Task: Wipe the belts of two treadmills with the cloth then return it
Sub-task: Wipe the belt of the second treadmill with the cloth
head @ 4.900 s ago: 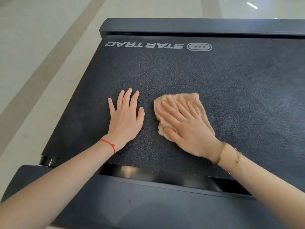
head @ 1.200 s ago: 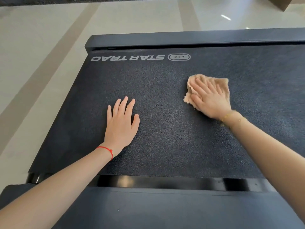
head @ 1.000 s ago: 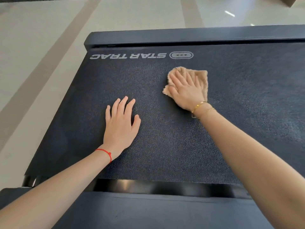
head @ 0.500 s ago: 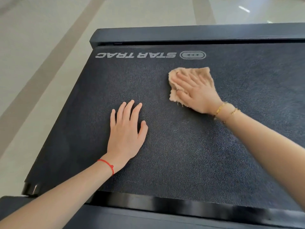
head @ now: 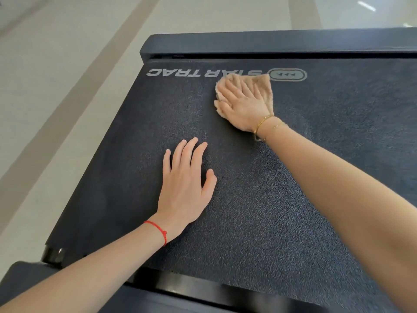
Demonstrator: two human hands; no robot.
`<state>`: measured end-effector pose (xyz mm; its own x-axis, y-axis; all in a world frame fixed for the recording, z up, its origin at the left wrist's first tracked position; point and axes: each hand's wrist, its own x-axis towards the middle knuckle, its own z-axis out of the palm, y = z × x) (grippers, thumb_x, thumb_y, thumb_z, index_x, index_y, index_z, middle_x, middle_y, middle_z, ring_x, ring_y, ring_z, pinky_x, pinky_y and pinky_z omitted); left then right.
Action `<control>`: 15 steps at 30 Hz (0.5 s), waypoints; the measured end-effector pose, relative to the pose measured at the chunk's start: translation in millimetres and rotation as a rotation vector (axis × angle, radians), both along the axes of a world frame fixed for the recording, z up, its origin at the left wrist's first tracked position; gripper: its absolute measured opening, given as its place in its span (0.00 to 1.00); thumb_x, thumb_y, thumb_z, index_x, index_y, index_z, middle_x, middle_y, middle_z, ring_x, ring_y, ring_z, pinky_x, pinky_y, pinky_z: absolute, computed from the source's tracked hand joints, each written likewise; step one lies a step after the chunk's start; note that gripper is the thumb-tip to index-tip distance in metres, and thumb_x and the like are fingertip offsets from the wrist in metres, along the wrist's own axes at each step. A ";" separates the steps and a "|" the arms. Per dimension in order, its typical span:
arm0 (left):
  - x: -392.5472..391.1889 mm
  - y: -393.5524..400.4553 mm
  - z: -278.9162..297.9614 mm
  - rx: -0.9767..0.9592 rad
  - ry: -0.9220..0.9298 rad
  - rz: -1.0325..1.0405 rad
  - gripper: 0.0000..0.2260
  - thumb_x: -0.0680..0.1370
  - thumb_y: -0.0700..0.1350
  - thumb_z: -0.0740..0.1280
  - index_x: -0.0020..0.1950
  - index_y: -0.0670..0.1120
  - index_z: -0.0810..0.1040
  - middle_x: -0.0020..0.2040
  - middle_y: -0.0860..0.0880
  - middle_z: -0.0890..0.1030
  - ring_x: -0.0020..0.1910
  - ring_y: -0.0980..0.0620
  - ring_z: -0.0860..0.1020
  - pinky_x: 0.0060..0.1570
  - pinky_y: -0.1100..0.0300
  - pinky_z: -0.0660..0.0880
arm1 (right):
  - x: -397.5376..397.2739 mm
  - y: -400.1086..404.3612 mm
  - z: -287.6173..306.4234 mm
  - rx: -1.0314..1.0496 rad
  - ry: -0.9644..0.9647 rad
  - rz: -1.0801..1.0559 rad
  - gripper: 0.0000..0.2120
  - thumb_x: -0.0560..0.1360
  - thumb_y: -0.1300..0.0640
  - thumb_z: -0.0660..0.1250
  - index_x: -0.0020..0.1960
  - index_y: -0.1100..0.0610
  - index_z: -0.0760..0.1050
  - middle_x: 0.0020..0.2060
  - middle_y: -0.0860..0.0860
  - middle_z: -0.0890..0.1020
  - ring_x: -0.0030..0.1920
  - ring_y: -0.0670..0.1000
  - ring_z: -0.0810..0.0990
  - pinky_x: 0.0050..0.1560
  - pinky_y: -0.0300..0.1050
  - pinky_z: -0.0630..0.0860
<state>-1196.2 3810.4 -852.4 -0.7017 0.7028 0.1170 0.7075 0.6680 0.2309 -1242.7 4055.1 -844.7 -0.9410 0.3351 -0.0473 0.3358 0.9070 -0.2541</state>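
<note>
The right hand (head: 242, 105) lies flat on the tan cloth (head: 262, 86), fingers straight and spread, and presses it against the dark treadmill belt (head: 259, 211). The cloth sits at about 12 o'clock from the left hand, at the far end of the belt, and its far edge covers part of the white "STAR TRAC" lettering (head: 176, 72). I think the palm is kept flat so that the whole cloth rubs the rough surface and does not bunch up.

The left hand (head: 188, 186) holds nothing; it rests open on the belt, fingers straight and pointing to 12 o'clock. It probably carries the weight of the body while the person leans forward, and perhaps it also stops the belt from sliding.

The black end cap (head: 270, 42) of the treadmill crosses the view just beyond the lettering, and the pale floor (head: 56, 86) lies at 9 o'clock. The belt to 3 o'clock of the cloth probably needs wiping next.
</note>
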 end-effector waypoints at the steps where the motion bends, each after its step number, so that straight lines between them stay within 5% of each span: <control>1: 0.1 0.0 0.0 0.013 -0.008 0.007 0.27 0.80 0.56 0.50 0.78 0.47 0.60 0.78 0.50 0.59 0.79 0.51 0.53 0.77 0.43 0.51 | 6.8 -6.8 -0.7 0.002 0.003 0.031 0.27 0.84 0.43 0.43 0.81 0.47 0.46 0.81 0.48 0.46 0.80 0.53 0.40 0.78 0.55 0.36; 15: 4.0 -20.3 -1.2 -0.015 0.001 0.038 0.25 0.83 0.52 0.51 0.80 0.50 0.55 0.80 0.49 0.55 0.80 0.50 0.50 0.77 0.43 0.49 | 156.5 -109.4 3.3 0.015 0.069 0.107 0.27 0.84 0.43 0.47 0.81 0.45 0.48 0.80 0.42 0.48 0.80 0.49 0.41 0.78 0.53 0.37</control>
